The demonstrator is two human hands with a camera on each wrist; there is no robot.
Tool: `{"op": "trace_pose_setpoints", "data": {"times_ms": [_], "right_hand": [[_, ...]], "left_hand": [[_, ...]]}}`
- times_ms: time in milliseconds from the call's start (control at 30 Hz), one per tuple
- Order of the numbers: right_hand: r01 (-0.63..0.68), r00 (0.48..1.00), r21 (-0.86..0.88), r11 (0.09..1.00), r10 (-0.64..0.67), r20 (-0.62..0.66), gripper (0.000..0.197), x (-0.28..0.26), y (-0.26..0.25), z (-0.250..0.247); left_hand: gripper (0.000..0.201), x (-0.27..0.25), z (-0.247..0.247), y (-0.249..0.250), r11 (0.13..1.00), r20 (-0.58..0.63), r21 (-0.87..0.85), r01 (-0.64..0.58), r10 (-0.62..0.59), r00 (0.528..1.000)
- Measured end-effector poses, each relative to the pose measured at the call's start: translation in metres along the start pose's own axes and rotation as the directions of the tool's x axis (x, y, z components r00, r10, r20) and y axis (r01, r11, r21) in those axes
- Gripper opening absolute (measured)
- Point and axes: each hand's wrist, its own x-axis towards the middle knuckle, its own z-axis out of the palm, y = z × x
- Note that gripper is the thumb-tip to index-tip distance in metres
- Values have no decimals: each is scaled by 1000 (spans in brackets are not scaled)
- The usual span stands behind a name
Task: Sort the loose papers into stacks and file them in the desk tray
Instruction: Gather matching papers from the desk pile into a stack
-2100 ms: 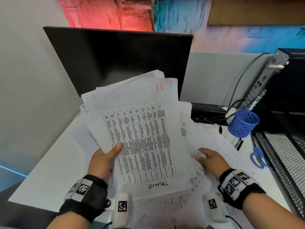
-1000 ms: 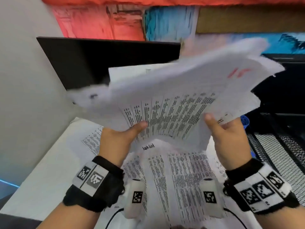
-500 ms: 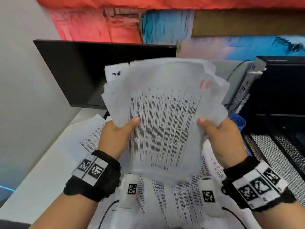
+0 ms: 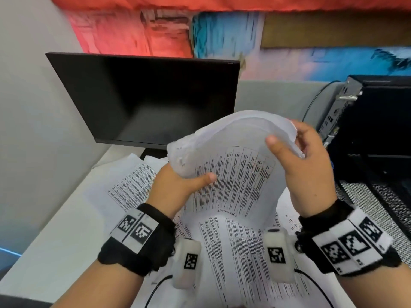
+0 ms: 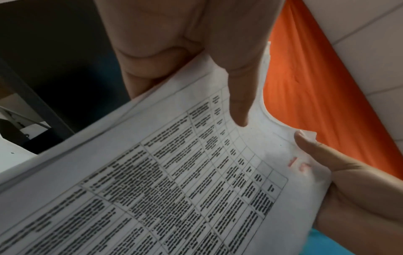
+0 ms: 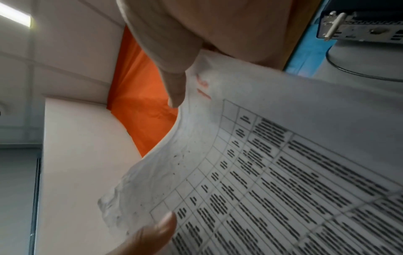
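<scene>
I hold a stack of printed papers (image 4: 235,174) upright above the desk, its top sheet a table of text, its upper edge bowed over. My left hand (image 4: 178,185) grips the stack's left edge, thumb on the front. My right hand (image 4: 304,172) grips the upper right corner, thumb on the front and fingers behind. The left wrist view shows the stack of papers (image 5: 174,181) with a red mark near the right thumb. In the right wrist view the same sheet (image 6: 283,172) curves away. More loose printed sheets (image 4: 240,252) lie spread on the desk below.
A dark monitor (image 4: 144,98) stands at the back of the white desk (image 4: 55,252). A black computer case (image 4: 378,121) and a black mesh tray (image 4: 378,207) sit at the right. Cables run behind the case.
The stack went from one-handed to held by both hands, was swung and squared upright, and has now dropped lower with its top bent over. My right hand slid up to the top corner.
</scene>
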Motion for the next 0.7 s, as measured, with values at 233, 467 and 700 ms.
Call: {"op": "trace_pose_setpoints", "data": {"times_ms": [233, 467, 700], "right_hand": [[451, 886, -543, 708, -428, 178, 36, 26, 2, -7], [266, 942, -472, 841, -331, -58, 11, 35, 16, -8], [384, 923, -606, 696, -285, 257, 35, 32, 20, -4]], "left_hand": [[49, 17, -5, -18, 984, 31, -114, 139, -137, 990], [38, 13, 3, -31, 987, -94, -112, 119, -129, 987], [30, 18, 10, -42, 997, -152, 21, 79, -75, 986]]}}
